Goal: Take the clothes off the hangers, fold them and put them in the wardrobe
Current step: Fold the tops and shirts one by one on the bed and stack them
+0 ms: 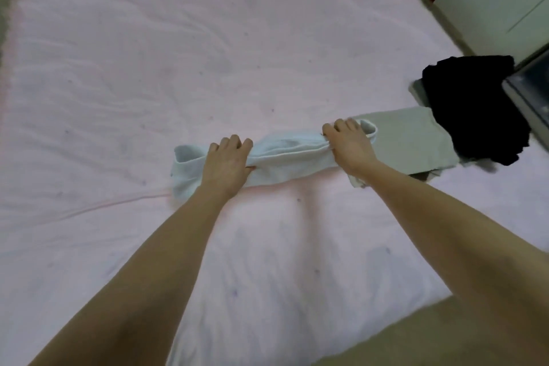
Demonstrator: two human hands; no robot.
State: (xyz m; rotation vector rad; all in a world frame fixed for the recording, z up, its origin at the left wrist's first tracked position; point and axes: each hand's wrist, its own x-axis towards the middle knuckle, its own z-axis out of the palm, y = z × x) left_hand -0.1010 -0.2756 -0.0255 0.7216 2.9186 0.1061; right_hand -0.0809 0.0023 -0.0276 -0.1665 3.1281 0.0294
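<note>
The pale blue garment [285,154] lay folded into a long narrow band across the pink bedsheet [148,68], with the left hand [230,159] placed over its left portion, fingers curled over the far edge and thumb tucked at the near edge, gripping the fabric. The right hand [347,142] was set well apart from the left, clamped in the same manner on the band's right end. Further right, a folded grey garment [413,142] lay touching that end, and a black garment [475,107] rested partly on top of it, near a white cabinet [490,0].
</note>
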